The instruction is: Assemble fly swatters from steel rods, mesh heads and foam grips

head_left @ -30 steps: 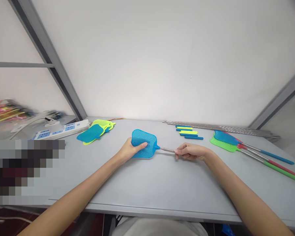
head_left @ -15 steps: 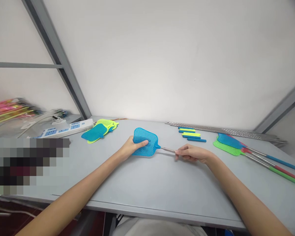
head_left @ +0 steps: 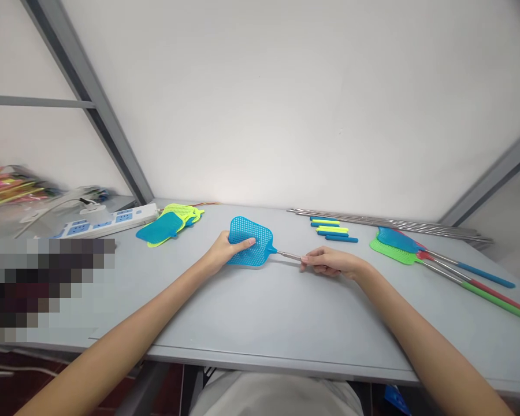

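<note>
My left hand grips a blue fly swatter head, thumb on its top face and the other fingers hidden beneath it. From the head's neck a thin metal rod runs right to my right hand, whose fingertips pinch it. Whatever part of the rod lies inside those fingers is hidden. The swatter is held just over the grey table. Behind my right hand lie several blue and yellow handle sleeves.
Loose blue and yellow swatter heads are piled at the left, beside a white power strip. Metal rods lie along the wall. At the right are swatters with handles, including a green one. A pixelated patch covers the far left.
The whole view has shifted slightly, so everything sits a little higher and further left. Both hands keep the same hold on the swatter head and rod.
</note>
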Action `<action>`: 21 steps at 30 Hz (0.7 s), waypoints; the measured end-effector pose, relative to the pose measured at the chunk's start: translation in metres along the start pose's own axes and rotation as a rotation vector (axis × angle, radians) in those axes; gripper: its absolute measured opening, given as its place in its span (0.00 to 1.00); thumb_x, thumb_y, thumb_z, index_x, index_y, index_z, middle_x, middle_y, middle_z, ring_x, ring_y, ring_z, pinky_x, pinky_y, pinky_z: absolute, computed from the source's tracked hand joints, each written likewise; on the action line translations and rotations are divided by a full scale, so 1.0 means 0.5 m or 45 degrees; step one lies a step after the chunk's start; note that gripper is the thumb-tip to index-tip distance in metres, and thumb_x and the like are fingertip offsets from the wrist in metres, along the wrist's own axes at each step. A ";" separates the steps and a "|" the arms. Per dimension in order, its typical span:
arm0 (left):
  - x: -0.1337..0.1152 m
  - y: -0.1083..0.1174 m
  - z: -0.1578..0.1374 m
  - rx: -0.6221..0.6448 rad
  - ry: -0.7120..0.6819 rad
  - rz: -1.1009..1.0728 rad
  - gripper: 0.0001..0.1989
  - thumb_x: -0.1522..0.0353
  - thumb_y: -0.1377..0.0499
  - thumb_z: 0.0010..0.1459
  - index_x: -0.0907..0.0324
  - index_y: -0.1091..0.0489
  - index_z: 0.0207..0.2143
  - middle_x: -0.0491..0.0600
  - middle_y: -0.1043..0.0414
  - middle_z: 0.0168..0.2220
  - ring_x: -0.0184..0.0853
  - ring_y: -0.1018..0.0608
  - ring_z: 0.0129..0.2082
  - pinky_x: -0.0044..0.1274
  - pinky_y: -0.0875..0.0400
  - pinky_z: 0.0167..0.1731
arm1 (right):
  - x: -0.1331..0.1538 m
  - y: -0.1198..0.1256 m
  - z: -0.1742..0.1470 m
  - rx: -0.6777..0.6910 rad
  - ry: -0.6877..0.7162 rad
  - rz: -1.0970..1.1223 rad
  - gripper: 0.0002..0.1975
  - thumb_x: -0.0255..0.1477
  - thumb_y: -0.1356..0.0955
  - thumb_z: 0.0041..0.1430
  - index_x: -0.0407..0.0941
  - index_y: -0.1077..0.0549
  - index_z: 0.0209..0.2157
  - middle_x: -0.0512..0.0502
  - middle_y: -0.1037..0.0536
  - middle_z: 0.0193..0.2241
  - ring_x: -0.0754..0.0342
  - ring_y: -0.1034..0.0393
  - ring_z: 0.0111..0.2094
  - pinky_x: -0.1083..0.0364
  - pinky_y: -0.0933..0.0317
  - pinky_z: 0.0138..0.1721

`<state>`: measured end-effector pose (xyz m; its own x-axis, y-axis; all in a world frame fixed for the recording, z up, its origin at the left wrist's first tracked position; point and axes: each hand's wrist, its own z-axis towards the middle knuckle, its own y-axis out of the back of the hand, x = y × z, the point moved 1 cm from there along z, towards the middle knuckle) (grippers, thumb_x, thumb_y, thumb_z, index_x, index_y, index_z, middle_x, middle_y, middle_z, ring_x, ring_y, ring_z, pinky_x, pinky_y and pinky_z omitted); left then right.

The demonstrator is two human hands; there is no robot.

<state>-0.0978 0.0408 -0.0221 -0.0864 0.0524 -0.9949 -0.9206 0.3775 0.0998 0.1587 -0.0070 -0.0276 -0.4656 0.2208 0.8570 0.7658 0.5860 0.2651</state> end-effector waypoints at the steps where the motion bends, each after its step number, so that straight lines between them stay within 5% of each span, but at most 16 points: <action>1: 0.001 0.000 0.000 0.006 -0.005 -0.001 0.18 0.62 0.40 0.40 0.64 0.32 0.33 0.54 0.28 0.34 0.40 0.26 0.33 0.30 0.32 0.35 | -0.001 0.000 0.000 0.004 -0.002 0.003 0.21 0.45 0.39 0.45 0.42 0.30 0.32 0.56 0.49 0.16 0.66 0.62 0.15 0.61 0.70 0.14; 21: -0.001 -0.001 0.000 0.020 0.030 -0.036 0.19 0.61 0.39 0.38 0.64 0.31 0.33 0.53 0.27 0.33 0.40 0.26 0.32 0.31 0.32 0.35 | -0.001 0.001 0.001 0.003 0.027 0.033 0.20 0.44 0.38 0.45 0.41 0.30 0.31 0.55 0.47 0.15 0.66 0.60 0.14 0.61 0.69 0.13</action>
<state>-0.0975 0.0406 -0.0219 -0.0700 0.0197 -0.9974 -0.9167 0.3930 0.0721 0.1590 -0.0063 -0.0281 -0.4363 0.2193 0.8727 0.7763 0.5821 0.2418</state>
